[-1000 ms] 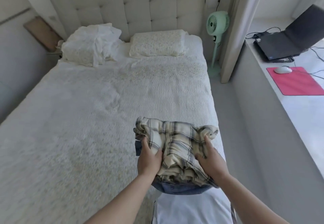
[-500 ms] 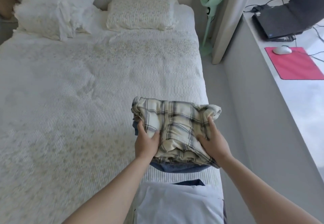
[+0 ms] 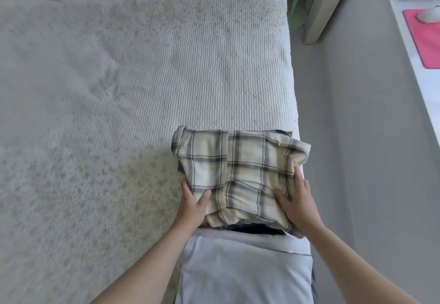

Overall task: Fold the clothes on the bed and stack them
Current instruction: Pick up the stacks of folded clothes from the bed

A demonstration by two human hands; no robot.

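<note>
We are lowering the plaid stack (image 3: 238, 175) squarely at the bed's (image 3: 142, 89) right edge, left hand (image 3: 194, 205) and right hand (image 3: 297, 202) each keeping a grip on its sides.

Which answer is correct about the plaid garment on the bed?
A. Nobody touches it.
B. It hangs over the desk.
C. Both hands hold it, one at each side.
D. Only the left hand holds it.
C: the left hand grips the plaid garment at its left edge and the right hand holds its right side, near the edge of the bed.
</note>
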